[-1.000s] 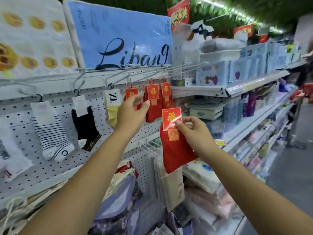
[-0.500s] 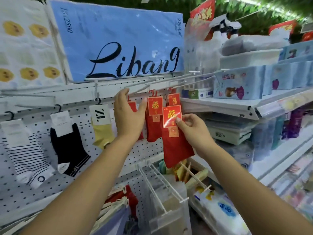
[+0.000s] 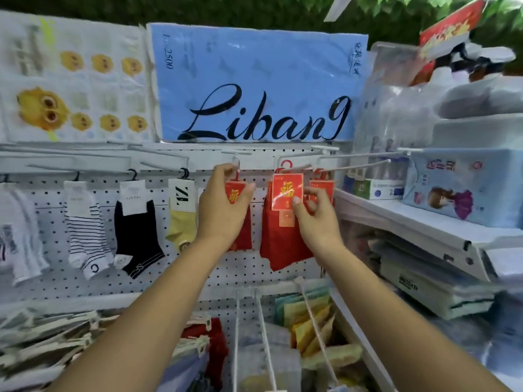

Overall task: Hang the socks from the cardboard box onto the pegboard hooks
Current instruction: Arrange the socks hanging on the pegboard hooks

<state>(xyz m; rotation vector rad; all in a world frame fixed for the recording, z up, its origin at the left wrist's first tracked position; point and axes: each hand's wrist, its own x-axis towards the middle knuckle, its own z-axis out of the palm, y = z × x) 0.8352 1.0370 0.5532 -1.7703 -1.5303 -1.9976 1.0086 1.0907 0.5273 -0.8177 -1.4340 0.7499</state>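
Observation:
My right hand (image 3: 317,213) pinches the red card label of a red sock pair (image 3: 283,241), held up against the white pegboard (image 3: 240,267) just under a long metal hook (image 3: 302,166). Its red hanger loop sits at the hook; whether it is on the hook I cannot tell. My left hand (image 3: 223,205) grips the label and hanger of another red sock pair (image 3: 240,219) hanging on the hook to the left. A third red pair (image 3: 321,185) hangs behind my right hand. The cardboard box is out of view.
Yellow (image 3: 182,222), black (image 3: 135,236), striped (image 3: 85,230) and white (image 3: 19,239) socks hang in a row to the left. Empty hooks (image 3: 266,329) jut out below. A blue sign (image 3: 254,80) stands above; shelves with packets (image 3: 464,188) fill the right side.
The view has closed in on the pegboard. My right hand has raised the red sock pair up to the hook. My left hand has stayed on the neighbouring red pair.

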